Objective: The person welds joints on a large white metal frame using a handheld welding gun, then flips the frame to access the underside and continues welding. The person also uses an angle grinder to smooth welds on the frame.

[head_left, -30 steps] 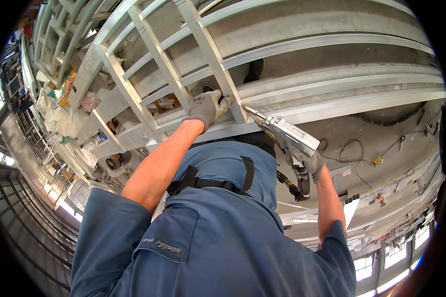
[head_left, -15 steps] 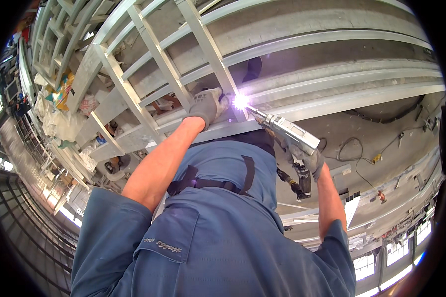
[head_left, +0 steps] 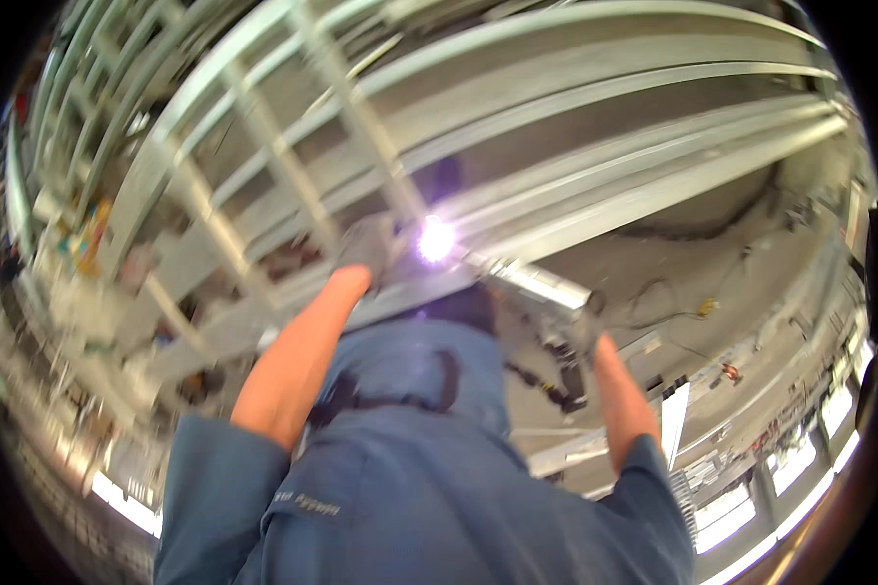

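Note:
My right hand (head_left: 582,330), in a dark grey glove, grips a silver handheld welding gun (head_left: 541,284) whose nozzle points up and left. At its tip a bright white-violet welding spark (head_left: 435,241) glares where a crossbar (head_left: 380,146) meets the long front rails of a pale metal frame (head_left: 595,216). My left hand (head_left: 369,244), gloved in grey, lies on the frame just left of the spark; motion blur smears its fingers. The glare hides the joint itself. A dark hose assembly (head_left: 570,375) hangs below the gun.
More metal framework (head_left: 107,88) stands at the far left, with white and yellow wrappings (head_left: 93,239) near it. On the floor at right lie a thin cable with a yellow connector (head_left: 706,309) and a small red-orange item (head_left: 731,372). Bright windows (head_left: 795,466) show at the lower right.
The view has swung and blurred, so the frame, spark and hands sit further left, and the spark lower. Welding light burns in both frames; my right hand keeps its grip on the gun.

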A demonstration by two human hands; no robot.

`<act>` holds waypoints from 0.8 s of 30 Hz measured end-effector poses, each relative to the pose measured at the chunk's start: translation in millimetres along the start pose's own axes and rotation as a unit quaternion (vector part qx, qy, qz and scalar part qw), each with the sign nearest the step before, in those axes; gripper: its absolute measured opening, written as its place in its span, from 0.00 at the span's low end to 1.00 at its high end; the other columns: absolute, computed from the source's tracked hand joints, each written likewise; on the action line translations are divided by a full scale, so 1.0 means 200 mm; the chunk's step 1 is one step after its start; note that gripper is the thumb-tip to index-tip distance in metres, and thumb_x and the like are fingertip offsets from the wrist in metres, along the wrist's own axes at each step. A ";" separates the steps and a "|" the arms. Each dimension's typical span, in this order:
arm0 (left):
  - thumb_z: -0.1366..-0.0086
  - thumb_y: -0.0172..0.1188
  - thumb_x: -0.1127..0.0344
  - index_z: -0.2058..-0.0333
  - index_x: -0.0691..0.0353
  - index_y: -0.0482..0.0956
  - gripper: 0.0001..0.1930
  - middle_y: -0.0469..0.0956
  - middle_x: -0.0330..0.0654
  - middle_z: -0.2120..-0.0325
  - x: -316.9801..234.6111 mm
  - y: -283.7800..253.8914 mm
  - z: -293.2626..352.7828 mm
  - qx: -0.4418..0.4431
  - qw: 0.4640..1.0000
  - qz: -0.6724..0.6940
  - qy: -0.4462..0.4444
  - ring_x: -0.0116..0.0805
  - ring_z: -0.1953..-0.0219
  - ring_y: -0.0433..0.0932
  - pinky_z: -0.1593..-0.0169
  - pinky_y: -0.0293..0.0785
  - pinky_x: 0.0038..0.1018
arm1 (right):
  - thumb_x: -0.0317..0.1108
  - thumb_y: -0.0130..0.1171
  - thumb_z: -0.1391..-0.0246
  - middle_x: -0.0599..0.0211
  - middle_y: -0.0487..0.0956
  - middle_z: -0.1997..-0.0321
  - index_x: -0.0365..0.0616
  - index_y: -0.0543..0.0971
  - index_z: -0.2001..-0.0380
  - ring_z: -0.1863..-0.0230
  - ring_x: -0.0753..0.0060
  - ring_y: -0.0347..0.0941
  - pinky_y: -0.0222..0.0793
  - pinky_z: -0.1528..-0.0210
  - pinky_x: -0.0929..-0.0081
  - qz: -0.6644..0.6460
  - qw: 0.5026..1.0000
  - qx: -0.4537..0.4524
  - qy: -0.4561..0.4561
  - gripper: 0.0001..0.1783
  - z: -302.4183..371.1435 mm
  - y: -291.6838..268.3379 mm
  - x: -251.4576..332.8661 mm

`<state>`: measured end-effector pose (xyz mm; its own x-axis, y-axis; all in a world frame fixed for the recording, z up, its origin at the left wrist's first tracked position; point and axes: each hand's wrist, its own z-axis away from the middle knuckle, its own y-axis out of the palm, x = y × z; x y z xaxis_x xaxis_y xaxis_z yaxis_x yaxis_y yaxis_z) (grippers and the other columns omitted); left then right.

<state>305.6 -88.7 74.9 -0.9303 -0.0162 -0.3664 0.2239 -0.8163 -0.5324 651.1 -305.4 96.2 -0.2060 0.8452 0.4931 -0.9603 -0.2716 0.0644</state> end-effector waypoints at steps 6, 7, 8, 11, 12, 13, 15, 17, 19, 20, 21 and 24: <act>0.34 0.58 0.43 0.56 0.56 0.86 0.23 0.83 0.56 0.59 0.09 0.09 0.02 -0.079 0.995 0.053 0.027 0.57 0.52 0.81 0.48 0.75 0.44 | 0.38 0.64 0.39 0.71 0.82 0.58 0.45 0.74 0.38 0.62 0.80 0.74 0.74 0.63 0.75 -0.020 0.999 0.016 -0.028 0.27 -0.02 0.15 0.08; 0.34 0.57 0.41 0.57 0.58 0.86 0.25 0.83 0.56 0.60 0.02 0.06 0.02 -0.042 0.999 0.010 -0.019 0.57 0.54 0.82 0.49 0.75 0.45 | 0.38 0.63 0.39 0.71 0.82 0.61 0.45 0.74 0.39 0.65 0.81 0.74 0.73 0.66 0.76 -0.028 0.997 0.032 -0.065 0.26 -0.01 0.18 0.04; 0.34 0.56 0.41 0.61 0.59 0.86 0.25 0.84 0.56 0.61 0.03 0.06 0.00 -0.033 0.999 0.029 -0.028 0.57 0.55 0.82 0.49 0.75 0.45 | 0.38 0.63 0.38 0.71 0.81 0.64 0.45 0.75 0.39 0.67 0.81 0.73 0.72 0.68 0.77 -0.102 0.991 0.002 -0.084 0.25 0.05 0.23 0.01; 0.35 0.58 0.40 0.65 0.59 0.85 0.25 0.84 0.55 0.63 0.24 0.20 0.10 -0.111 0.990 0.033 0.086 0.57 0.57 0.82 0.50 0.75 0.46 | 0.39 0.61 0.37 0.70 0.79 0.70 0.43 0.76 0.42 0.71 0.81 0.69 0.69 0.70 0.78 -0.138 0.973 -0.085 -0.163 0.23 0.27 0.42 -0.02; 0.39 0.61 0.41 0.65 0.58 0.84 0.23 0.84 0.53 0.64 0.28 0.22 0.17 -0.133 0.979 -0.038 0.149 0.56 0.57 0.81 0.50 0.74 0.46 | 0.40 0.61 0.37 0.71 0.79 0.69 0.42 0.76 0.42 0.71 0.81 0.69 0.69 0.70 0.78 -0.119 0.974 -0.104 -0.164 0.22 0.33 0.48 -0.04; 0.42 0.65 0.46 0.63 0.57 0.83 0.20 0.82 0.51 0.61 0.31 0.24 0.24 -0.168 0.953 -0.122 0.220 0.54 0.56 0.80 0.49 0.73 0.45 | 0.40 0.60 0.36 0.71 0.79 0.69 0.42 0.76 0.43 0.71 0.82 0.69 0.69 0.70 0.78 -0.099 0.974 -0.123 -0.163 0.22 0.41 0.53 -0.06; 0.45 0.67 0.52 0.60 0.57 0.81 0.18 0.81 0.50 0.58 0.40 0.32 0.24 -0.228 0.917 -0.180 0.274 0.53 0.56 0.80 0.48 0.72 0.45 | 0.42 0.62 0.37 0.71 0.79 0.66 0.42 0.76 0.43 0.67 0.80 0.72 0.72 0.66 0.76 -0.060 0.961 -0.193 -0.190 0.23 0.49 0.70 -0.17; 0.46 0.68 0.56 0.59 0.56 0.81 0.17 0.80 0.50 0.56 0.42 0.39 0.14 -0.194 0.929 -0.196 0.248 0.53 0.55 0.80 0.48 0.73 0.45 | 0.41 0.61 0.36 0.71 0.79 0.65 0.42 0.76 0.42 0.66 0.79 0.74 0.75 0.63 0.75 -0.099 0.945 -0.238 -0.199 0.23 0.55 0.91 -0.35; 0.46 0.68 0.57 0.59 0.56 0.81 0.17 0.80 0.51 0.55 0.44 0.39 0.16 -0.156 0.938 -0.211 0.228 0.52 0.54 0.81 0.48 0.73 0.45 | 0.39 0.61 0.38 0.66 0.81 0.53 0.43 0.73 0.38 0.57 0.77 0.74 0.73 0.54 0.74 -0.164 0.945 -0.241 -0.149 0.27 0.65 1.07 -0.44; 0.46 0.68 0.58 0.59 0.56 0.81 0.17 0.80 0.51 0.55 0.43 0.35 0.16 -0.138 0.939 -0.221 0.226 0.51 0.54 0.81 0.48 0.73 0.45 | 0.38 0.61 0.39 0.64 0.81 0.46 0.44 0.72 0.35 0.53 0.76 0.74 0.73 0.49 0.73 -0.195 0.943 -0.240 -0.124 0.29 0.71 1.13 -0.46; 0.46 0.68 0.58 0.58 0.56 0.81 0.17 0.80 0.51 0.55 0.41 0.30 0.17 -0.120 0.938 -0.233 0.227 0.50 0.54 0.82 0.48 0.74 0.44 | 0.38 0.59 0.37 0.66 0.81 0.52 0.43 0.73 0.37 0.57 0.76 0.75 0.74 0.53 0.73 -0.180 0.935 -0.272 -0.137 0.26 0.75 1.19 -0.47; 0.42 0.65 0.56 0.56 0.56 0.82 0.17 0.81 0.51 0.52 0.40 0.22 0.22 -0.084 0.944 -0.245 0.205 0.52 0.50 0.81 0.46 0.75 0.45 | 0.41 0.57 0.34 0.68 0.81 0.61 0.41 0.75 0.41 0.64 0.76 0.77 0.77 0.61 0.73 -0.184 0.897 -0.357 -0.185 0.23 0.78 1.30 -0.61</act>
<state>228.8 -151.0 55.1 -0.7517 0.5923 -0.2901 -0.1295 -0.5639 -0.8156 455.9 -551.4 187.6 0.1003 0.5703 0.8153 -0.8531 0.4710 -0.2246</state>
